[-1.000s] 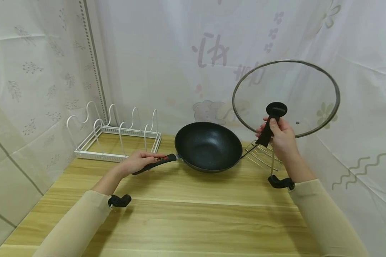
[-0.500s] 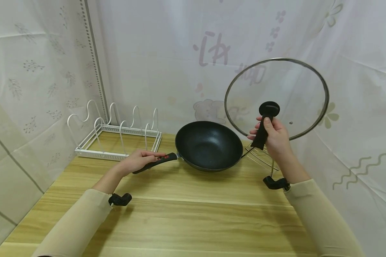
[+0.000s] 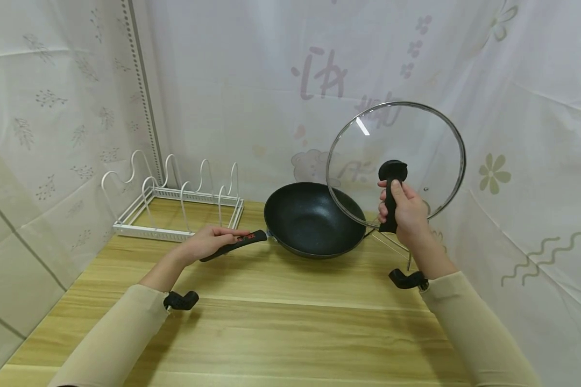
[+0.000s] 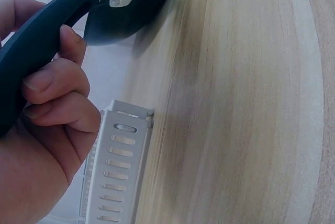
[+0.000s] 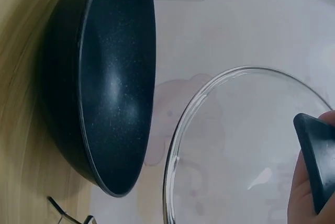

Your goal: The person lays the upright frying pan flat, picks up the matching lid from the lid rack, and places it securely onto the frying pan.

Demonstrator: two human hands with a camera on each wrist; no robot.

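Note:
A black wok (image 3: 314, 220) stands on the wooden table. My left hand (image 3: 205, 244) grips its long handle (image 3: 253, 237); in the left wrist view the fingers (image 4: 65, 80) curl under that handle. To the right, my right hand (image 3: 409, 212) holds a round glass lid (image 3: 431, 140) by its black upright handle (image 3: 390, 207), thumb on the near side. The lid is raised and tilted nearly upright, its metal rim overlapping the wok's right edge in the head view. From the right wrist, the lid's rim (image 5: 168, 182) shows apart from the wok (image 5: 115, 88).
A white rack (image 3: 152, 233) with curved wire dividers stands at the back left, close to my left hand. Behind my right hand is a small metal wire rack (image 3: 391, 246). Patterned curtains (image 3: 232, 97) hang behind the table and along both sides.
My right hand has moved the lid left and closer to the wok, lowering it somewhat and changing its tilt in the last half second. The left hand and wok stay in place.

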